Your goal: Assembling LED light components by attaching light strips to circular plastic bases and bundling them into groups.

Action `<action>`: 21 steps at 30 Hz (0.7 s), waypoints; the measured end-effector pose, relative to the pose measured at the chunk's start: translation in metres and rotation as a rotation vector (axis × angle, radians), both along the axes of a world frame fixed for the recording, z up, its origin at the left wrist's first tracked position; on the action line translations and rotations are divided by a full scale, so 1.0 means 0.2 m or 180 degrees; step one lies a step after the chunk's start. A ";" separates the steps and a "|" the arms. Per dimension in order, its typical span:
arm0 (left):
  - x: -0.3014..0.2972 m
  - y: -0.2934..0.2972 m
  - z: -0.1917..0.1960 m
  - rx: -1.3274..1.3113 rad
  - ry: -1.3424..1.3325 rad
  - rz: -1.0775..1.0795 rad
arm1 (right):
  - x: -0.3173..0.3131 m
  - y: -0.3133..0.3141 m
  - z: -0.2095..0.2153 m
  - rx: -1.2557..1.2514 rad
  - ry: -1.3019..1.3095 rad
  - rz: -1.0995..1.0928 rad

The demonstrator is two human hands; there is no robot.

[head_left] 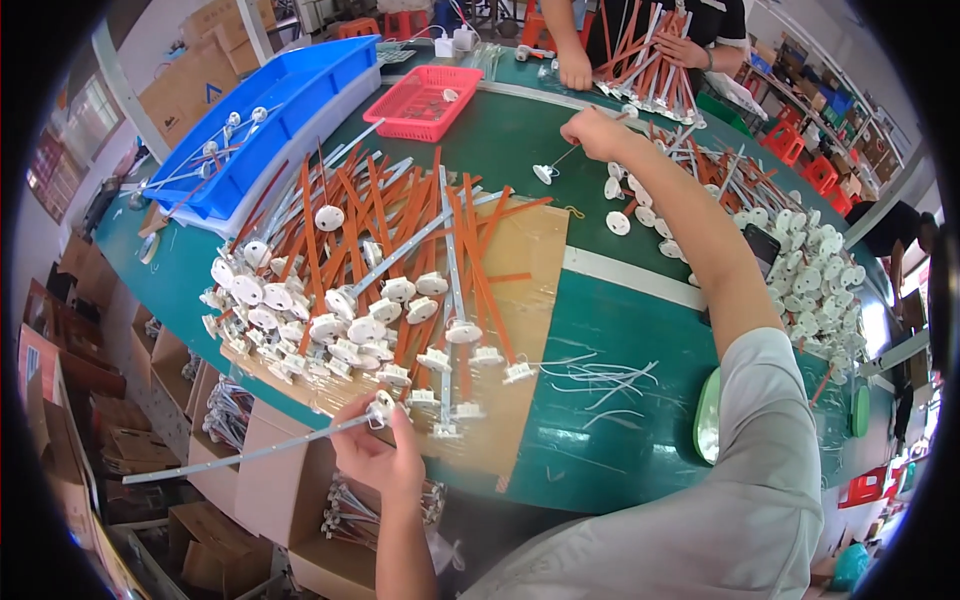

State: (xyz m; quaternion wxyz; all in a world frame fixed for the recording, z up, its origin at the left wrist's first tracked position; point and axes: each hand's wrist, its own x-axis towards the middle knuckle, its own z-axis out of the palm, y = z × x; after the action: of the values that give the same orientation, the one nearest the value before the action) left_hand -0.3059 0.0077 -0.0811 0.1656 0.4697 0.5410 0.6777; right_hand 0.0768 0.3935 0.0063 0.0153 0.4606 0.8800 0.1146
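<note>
i watch from afar, smooth blue tub, bumpy orange-white heap (so messy!) beside left hand gripping white round piece, right hand pinching thin strip

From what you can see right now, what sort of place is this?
Probably an assembly workshop: white parts with strips lie heaped on a green worktable, another person holds similar pieces across it, and cardboard boxes stand beside it.
</note>
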 end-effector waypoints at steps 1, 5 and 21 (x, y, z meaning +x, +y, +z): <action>0.00 0.00 0.00 -0.0051 -0.0039 -0.0011 | 0.01 -0.03 0.01 -0.0013 -0.0009 -0.0013; 0.00 0.00 -0.01 -0.0052 -0.0080 -0.0017 | 0.09 -0.14 0.08 -0.0033 0.0091 0.0301; 0.03 0.02 -0.01 -0.0022 0.0406 0.0165 | 0.22 -0.77 0.19 -0.0766 0.0169 0.0907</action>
State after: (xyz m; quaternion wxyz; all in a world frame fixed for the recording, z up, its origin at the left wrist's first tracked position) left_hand -0.2999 0.0122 -0.0821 0.1148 0.4971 0.5647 0.6487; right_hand 0.1205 0.2395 0.0450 0.0307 0.3291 0.9438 -0.0027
